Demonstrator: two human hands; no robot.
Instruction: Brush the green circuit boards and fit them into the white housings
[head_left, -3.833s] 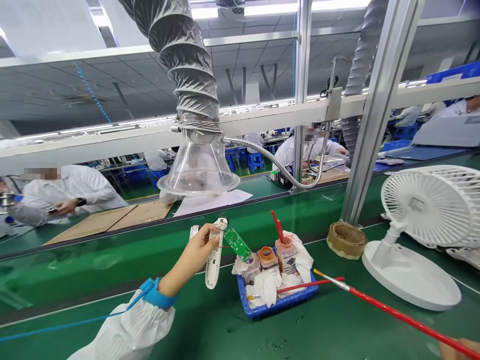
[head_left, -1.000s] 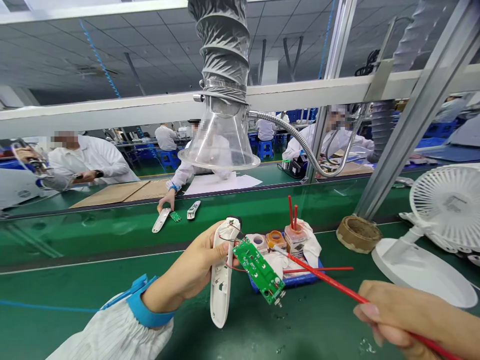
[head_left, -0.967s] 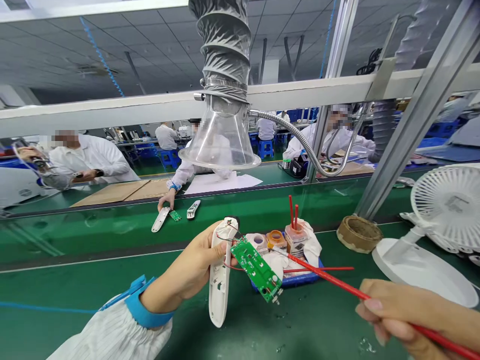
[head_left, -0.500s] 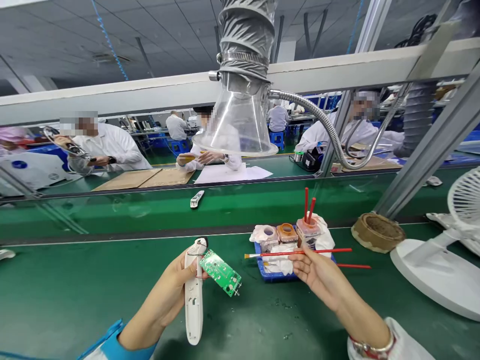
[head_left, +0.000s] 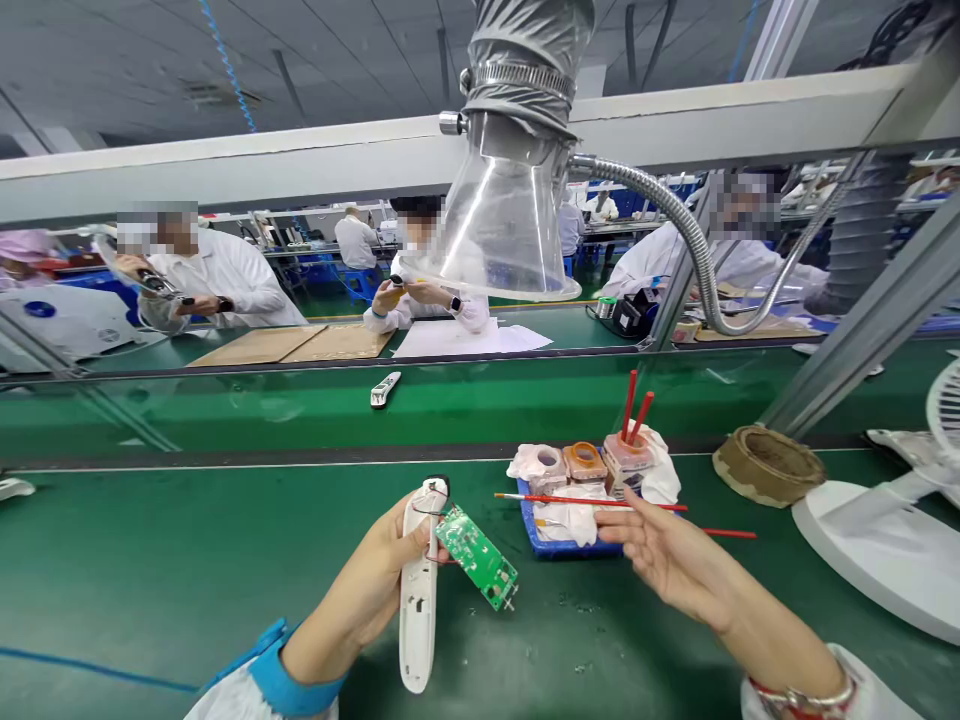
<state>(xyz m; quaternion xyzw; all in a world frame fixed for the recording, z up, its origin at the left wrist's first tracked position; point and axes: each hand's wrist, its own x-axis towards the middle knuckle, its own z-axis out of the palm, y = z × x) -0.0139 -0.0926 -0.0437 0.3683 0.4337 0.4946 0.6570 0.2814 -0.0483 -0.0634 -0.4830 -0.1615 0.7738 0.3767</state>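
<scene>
My left hand (head_left: 367, 580) is closed around a white plastic remote housing (head_left: 417, 610), which hangs down with its open inner side showing. A green circuit board (head_left: 476, 557) sits just right of it, joined to the housing by thin wires. My right hand (head_left: 675, 560) is empty, its fingers apart, at the front right corner of a blue tray (head_left: 534, 530). A red-handled brush (head_left: 592, 503) lies across the tray just above those fingers. The tray holds white cloths and small jars, one with an orange lid (head_left: 585, 461) and one with upright red sticks (head_left: 628, 452).
The green bench mat (head_left: 225, 560) runs under my hands. To the right stand a brown tape roll (head_left: 767, 465) and a white fan base (head_left: 874, 555). A clear fume hood (head_left: 510, 210) hangs above. Co-workers in white coats work beyond a glass panel.
My right hand has let go of the red-handled brush, which now lies across the tray. That hand has opened. My view has tilted slightly, and the left hand still holds the housing.
</scene>
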